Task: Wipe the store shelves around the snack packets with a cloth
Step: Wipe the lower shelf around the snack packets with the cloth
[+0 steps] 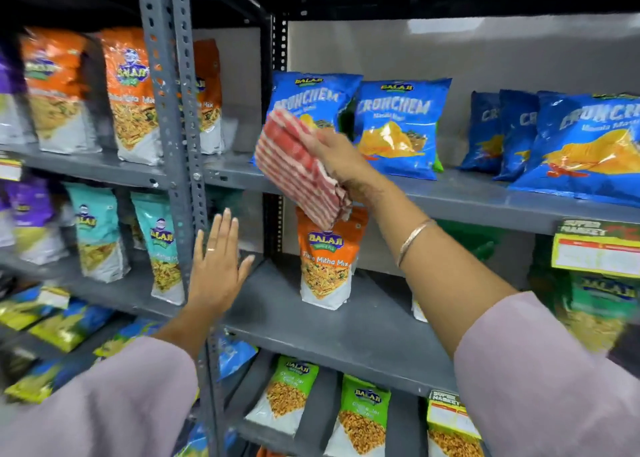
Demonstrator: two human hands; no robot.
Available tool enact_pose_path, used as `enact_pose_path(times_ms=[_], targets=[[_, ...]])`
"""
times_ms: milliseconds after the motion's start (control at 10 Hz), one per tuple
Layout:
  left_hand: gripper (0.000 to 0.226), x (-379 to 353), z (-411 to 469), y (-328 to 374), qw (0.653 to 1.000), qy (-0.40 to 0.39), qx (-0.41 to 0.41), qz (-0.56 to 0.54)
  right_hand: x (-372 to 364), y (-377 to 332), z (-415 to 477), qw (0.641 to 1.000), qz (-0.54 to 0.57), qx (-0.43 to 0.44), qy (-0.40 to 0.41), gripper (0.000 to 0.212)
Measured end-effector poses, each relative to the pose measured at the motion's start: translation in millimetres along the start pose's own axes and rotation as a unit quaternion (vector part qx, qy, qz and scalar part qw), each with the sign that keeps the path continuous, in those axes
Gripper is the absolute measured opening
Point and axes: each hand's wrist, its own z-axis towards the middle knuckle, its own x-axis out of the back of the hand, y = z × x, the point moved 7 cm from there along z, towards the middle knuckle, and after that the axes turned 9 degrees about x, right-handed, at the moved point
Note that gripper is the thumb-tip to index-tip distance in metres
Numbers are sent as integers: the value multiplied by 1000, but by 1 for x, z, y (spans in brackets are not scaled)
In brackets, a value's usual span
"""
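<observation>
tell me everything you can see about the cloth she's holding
The cloth is red-and-white checked, soft woven fabric by its look, folded into a thick pad with layered edges showing at its lower end. The right hand grips it from the right side, fingers wrapped over the top. It is held tilted, in front of a blue Crunchem packet and the grey shelf edge. Whether it touches the shelf or the packet cannot be told.

Folded red-and-white checked cloth hiding the lower half of a blue crisp packet, far-left purple packets blurred and edge-cropped, yellow shelf labels unreadable
</observation>
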Motion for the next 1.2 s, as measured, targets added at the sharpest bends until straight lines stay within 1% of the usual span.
enact_pose_path(times_ms=[100,200,300,400,500,600,700,800,900,1000,1100,1200], targets=[[70,-8,-20,-29,999,-4,-12,34,-44,31,-5,998,-4,-24,-65,42],[71,-21,-26,-53,998,-7,10,59,-82,69,-14,991,-49,-49,-116,41],[70,-37,-14,-66,998,-9,4,59,-114,112,-16,984,-83,-105,-118,37],[70,-54,6,-76,999,7,-35,40,-136,155,-14,973,-120,-181,-76,39],[69,-67,30,-83,996,41,-76,3,-153,184,-15,961,-147,-234,-12,40],[75,-84,50,-90,991,70,-107,-30,-181,231,-20,950,-157,-268,-2,53],[80,-102,58,-95,985,87,-136,-58,-197,261,-43,928,-121,-346,75,40],[81,-112,61,-96,978,102,-156,-92,-212,285,-72,893,-100,-422,125,45],[84,-117,63,-95,971,125,-162,-127,-237,304,-96,842,-170,-505,81,45],[84,-119,62,-94,965,141,-168,-143,-273,371,-105,795,-254,-547,-68,47],[84,-119,64,-93,963,148,-169,-148,-285,367,-88,782,-280,-554,-62,60],[83,-120,64,-93,962,159,-167,-146,-291,366,-54,802,-283,-521,-74,69]])
